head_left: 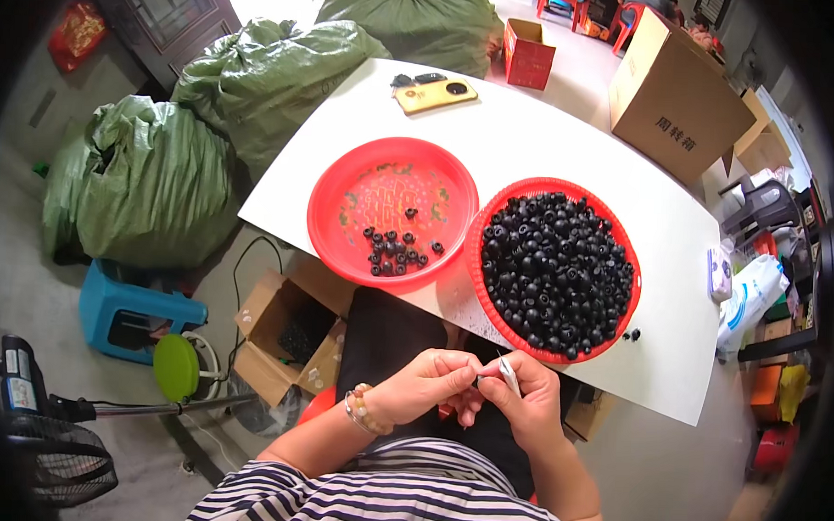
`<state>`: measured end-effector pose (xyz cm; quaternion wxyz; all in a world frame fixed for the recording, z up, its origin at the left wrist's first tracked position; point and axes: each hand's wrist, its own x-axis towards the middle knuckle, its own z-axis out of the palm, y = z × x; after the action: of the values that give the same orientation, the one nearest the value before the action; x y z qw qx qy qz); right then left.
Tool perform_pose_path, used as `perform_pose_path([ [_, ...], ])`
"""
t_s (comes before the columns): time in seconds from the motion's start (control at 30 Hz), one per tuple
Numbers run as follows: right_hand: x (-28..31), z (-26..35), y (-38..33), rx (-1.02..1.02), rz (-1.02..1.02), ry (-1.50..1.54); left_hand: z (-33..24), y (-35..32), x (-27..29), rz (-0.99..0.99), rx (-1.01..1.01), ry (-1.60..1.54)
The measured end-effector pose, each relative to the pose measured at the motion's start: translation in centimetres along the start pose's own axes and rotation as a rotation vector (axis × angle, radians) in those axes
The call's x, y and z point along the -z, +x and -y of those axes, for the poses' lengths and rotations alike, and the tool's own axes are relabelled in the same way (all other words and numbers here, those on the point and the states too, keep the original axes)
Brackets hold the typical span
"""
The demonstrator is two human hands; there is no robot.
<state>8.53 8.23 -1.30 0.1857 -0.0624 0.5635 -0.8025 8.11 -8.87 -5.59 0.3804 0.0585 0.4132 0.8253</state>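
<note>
My left hand (424, 382) and right hand (522, 402) meet over my lap, fingers pinched shut on a small black part; the right also grips a thin silvery blade (509, 374). The red mesh basket (478, 228) of black parts sits on the white table (532, 136) just ahead.

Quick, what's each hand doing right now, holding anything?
Left hand: fingers pinched closed on something small; what it is cannot be told.
Right hand: closed, holding a thin metal tool.
</note>
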Motion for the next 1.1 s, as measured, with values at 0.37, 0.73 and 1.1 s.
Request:
perform_pose_path([
  [0.37, -0.1, -1.4, -0.4, 0.144, -0.14, -0.067, -0.4, 0.6, -1.2, -0.116, -0.203, -0.069],
  [0.73, 0.0, -0.6, -0.9, 0.015, -0.171, 0.031, -0.7, 0.5, -2.0, -0.097, -0.234, 0.039],
  [1.1, 0.0, -0.2, -0.9, 0.071, -0.173, -0.09, -1.1, 0.5, -2.8, -0.13, -0.321, 0.163],
])
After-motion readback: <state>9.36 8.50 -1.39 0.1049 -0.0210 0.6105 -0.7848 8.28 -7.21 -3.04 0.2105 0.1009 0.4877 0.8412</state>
